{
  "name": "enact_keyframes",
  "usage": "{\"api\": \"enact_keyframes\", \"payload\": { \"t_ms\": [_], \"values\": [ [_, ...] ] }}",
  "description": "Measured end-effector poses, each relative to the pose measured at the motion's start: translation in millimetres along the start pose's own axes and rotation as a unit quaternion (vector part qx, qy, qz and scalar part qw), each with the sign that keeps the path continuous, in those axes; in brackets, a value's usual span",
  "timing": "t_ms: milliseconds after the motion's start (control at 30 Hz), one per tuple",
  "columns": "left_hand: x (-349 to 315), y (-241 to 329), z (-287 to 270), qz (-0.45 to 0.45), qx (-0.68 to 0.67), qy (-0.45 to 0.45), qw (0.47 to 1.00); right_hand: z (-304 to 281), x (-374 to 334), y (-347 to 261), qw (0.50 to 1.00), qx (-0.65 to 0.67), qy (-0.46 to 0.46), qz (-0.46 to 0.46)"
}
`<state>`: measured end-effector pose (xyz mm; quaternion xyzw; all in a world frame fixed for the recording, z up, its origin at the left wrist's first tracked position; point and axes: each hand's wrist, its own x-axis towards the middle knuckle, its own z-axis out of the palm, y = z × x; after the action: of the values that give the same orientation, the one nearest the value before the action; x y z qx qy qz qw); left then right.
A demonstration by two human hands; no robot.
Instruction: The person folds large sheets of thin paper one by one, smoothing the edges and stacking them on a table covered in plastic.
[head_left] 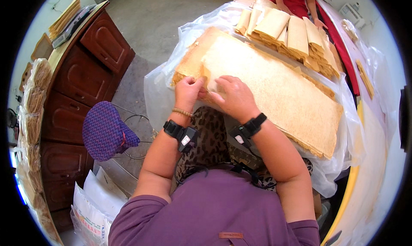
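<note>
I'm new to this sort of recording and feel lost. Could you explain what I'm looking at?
There is no robot: these are a person's bare hands, with black devices strapped to the wrists. The picture comes from a wide fisheye camera on the person's head, looking down, so straight edges bend. A stack of tan sheets lies on clear plastic; folded sheets lie beyond, near another person in red. The left hand pinches a sheet's edge between its fingers; the right hand is over the stack's near edge, thumb and fingers apart.

Purple short-slv tee [210, 207] — blk wrist units [186, 139], beaded bracelet [182, 112] L.
</note>
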<state>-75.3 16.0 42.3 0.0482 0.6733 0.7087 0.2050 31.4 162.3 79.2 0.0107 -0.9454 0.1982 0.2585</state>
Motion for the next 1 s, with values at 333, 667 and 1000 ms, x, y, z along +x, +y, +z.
{"api": "enact_keyframes", "payload": {
  "t_ms": [333, 667, 1000],
  "values": [
    [0.3, -13.6, -3.9, 0.1, 0.011, -0.019, 0.995, 29.6, 30.5, -8.8, 0.981, 0.065, 0.012, 0.184],
    [3.3, -22.1, -12.2, 0.06, 0.116, 0.074, 0.989, 11.0, 36.7, 31.0, 0.908, 0.251, 0.228, 0.246],
    [-7.2, 37.4, 54.2, 0.402, 0.465, -0.072, 0.785, 1.0, 20.3, 19.8, 0.843, 0.401, 0.203, 0.295]
  ]
}}
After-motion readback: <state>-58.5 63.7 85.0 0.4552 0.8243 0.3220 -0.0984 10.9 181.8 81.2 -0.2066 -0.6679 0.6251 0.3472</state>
